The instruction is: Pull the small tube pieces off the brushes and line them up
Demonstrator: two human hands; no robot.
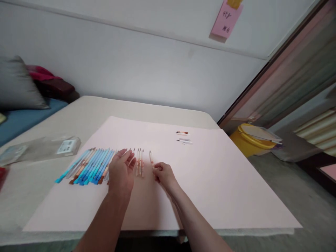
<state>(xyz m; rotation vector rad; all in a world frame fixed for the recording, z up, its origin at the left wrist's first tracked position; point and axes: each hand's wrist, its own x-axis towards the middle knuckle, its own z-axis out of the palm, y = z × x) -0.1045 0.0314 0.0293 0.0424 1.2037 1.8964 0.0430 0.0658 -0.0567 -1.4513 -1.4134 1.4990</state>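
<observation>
A row of several blue and orange pens [89,166] lies side by side on a large pale pink sheet [210,182] spread over the table. My left hand [121,171] rests at the right end of that row, fingers stretched out and slightly apart, nothing in it. Just right of it lie three orange-patterned pens [139,164]. My right hand [163,175] has its fingers pinched on the lower end of a single orange pen [151,158], which lies apart from the others.
Two small pen caps or short pieces [183,137] lie farther back on the sheet. Clear plastic packaging [39,148] sits at the table's left. A grey pillow [18,84] lies on a blue bed at left. A yellow bucket [249,141] stands on the floor at right.
</observation>
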